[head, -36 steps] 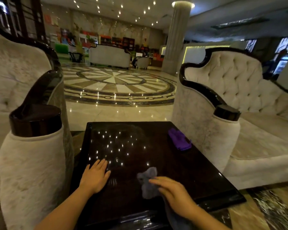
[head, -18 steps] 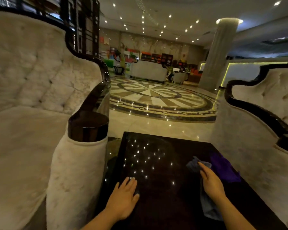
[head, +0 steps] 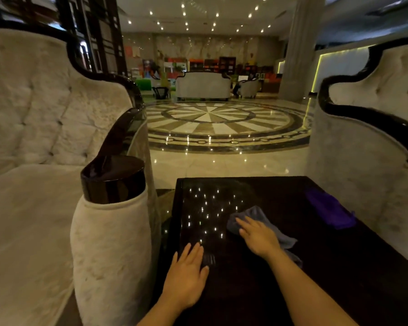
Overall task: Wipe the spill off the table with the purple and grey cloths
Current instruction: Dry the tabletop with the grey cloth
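With the right hand (head: 259,236) pressing flat, fingers spread, on the grey cloth (head: 252,217) mid-bench (head: 339,267), left hand (head: 189,276) open, purple cloth (head: 329,209) idle far right, glare could hide missed spill

Dim in here. Small ceiling spots (head: 212,17) give the only real light, glinting as pinpoints on the dark glossy bench (head: 257,191) and the polished floor (head: 222,158). A yellow-green strip (head: 318,71) glows at right. Edges bow and soften; shadows swallow the near corners.
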`<state>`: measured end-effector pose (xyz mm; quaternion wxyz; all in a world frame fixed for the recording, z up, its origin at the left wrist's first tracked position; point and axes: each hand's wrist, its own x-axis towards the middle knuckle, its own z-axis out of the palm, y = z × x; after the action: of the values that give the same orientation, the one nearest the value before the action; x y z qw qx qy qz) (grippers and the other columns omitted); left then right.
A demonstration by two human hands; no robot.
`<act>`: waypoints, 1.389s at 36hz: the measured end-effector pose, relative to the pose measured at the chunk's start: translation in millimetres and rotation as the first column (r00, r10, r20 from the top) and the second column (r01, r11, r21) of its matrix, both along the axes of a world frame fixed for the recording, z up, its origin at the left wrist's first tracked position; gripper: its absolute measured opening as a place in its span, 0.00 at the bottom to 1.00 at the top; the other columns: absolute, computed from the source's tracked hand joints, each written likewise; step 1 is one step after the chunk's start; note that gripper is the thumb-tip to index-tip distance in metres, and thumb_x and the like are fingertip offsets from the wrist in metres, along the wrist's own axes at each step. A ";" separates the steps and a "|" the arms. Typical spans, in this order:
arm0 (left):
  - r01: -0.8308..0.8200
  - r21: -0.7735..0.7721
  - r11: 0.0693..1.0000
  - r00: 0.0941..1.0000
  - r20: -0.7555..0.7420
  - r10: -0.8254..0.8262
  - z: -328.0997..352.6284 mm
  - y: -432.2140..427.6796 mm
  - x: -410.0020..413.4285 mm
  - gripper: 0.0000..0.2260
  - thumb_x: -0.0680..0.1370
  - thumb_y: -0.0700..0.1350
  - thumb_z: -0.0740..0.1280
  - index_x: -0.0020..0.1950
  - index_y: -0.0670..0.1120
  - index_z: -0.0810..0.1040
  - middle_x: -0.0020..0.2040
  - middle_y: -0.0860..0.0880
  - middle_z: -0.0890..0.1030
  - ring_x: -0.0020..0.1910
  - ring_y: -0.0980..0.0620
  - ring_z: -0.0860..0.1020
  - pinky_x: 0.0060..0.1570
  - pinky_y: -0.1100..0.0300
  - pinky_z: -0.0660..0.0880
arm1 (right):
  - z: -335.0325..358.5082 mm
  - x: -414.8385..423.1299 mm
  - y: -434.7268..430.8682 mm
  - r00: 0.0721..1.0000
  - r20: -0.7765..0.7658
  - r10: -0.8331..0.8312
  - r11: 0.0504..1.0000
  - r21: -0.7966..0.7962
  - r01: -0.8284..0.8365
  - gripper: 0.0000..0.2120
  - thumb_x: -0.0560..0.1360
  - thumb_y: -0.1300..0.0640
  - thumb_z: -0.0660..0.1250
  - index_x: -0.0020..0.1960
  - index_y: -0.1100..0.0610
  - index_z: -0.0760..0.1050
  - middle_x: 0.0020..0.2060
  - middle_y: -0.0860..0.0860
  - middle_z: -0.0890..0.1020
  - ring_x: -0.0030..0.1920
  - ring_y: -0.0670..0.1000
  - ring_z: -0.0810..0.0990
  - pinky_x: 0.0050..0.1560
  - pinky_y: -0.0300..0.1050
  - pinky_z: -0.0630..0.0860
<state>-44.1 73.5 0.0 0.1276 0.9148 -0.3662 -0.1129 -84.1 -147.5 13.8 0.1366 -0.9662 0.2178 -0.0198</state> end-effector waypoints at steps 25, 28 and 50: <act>0.041 0.114 0.993 0.997 0.060 -0.048 6.5 0.3 -9.8 0.23 0.82 0.50 0.48 0.76 0.45 0.49 0.78 0.49 0.48 0.77 0.50 0.46 0.74 0.50 0.47 | 2.4 -134.7 106.6 0.866 0.054 0.498 0.867 -0.008 -0.498 0.17 0.79 0.56 0.55 0.67 0.45 0.66 0.71 0.49 0.66 0.62 0.57 0.66 0.57 0.56 0.63; 0.019 0.106 0.994 0.994 0.102 -0.030 8.3 1.9 -6.1 0.23 0.82 0.50 0.49 0.75 0.44 0.51 0.78 0.48 0.50 0.77 0.49 0.48 0.73 0.49 0.50 | 9.1 -152.2 113.7 0.838 0.099 0.537 0.841 0.009 -0.540 0.16 0.79 0.57 0.55 0.64 0.47 0.70 0.69 0.50 0.69 0.58 0.58 0.68 0.53 0.52 0.62; 0.017 0.191 0.981 0.992 0.121 -0.041 14.4 -5.0 1.3 0.24 0.81 0.51 0.49 0.76 0.45 0.51 0.78 0.50 0.50 0.76 0.51 0.50 0.73 0.50 0.53 | 66.6 -205.3 -105.0 0.956 0.269 -0.119 0.957 -0.225 0.183 0.18 0.71 0.66 0.61 0.60 0.58 0.75 0.62 0.60 0.75 0.59 0.64 0.73 0.58 0.58 0.73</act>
<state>-42.7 68.5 14.4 0.0151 0.9226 -0.3744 -0.0920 -289.4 -252.5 80.4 0.0398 -0.9455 0.2682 -0.1801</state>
